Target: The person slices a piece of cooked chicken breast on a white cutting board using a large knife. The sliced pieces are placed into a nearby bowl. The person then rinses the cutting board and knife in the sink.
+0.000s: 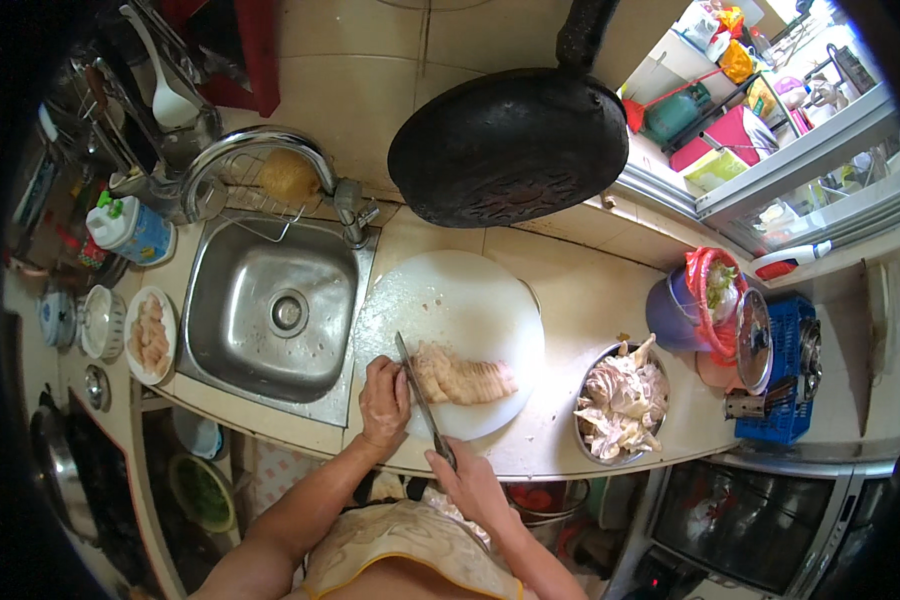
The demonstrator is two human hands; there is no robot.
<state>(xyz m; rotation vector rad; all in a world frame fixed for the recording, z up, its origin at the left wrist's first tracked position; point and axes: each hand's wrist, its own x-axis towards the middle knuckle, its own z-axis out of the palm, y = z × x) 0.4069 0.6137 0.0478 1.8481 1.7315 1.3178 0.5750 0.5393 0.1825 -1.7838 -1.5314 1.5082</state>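
On a round white cutting board [465, 292] lies a long piece of pale meat [469, 379], cut into thin slices along its right part. My right hand [469, 476] grips the handle of a kitchen knife [423, 397], whose blade stands on edge at the meat's left end. Just left of the blade, my left hand [385, 401] has its fingers curled at that end of the meat; whether it pinches a bit is hidden. A metal bowl [581, 435] heaped with pale meat pieces [621, 397] stands right of the board. An oval white plate [171, 330] of cut meat lies beyond the sink.
Left of the board is a steel sink [270, 262] with a curved faucet [247, 135]. A black frying pan [506, 150] hangs above the board's back. A purple bucket [667, 307], a glass lid [754, 341] and a blue basket [776, 412] stand at the right.
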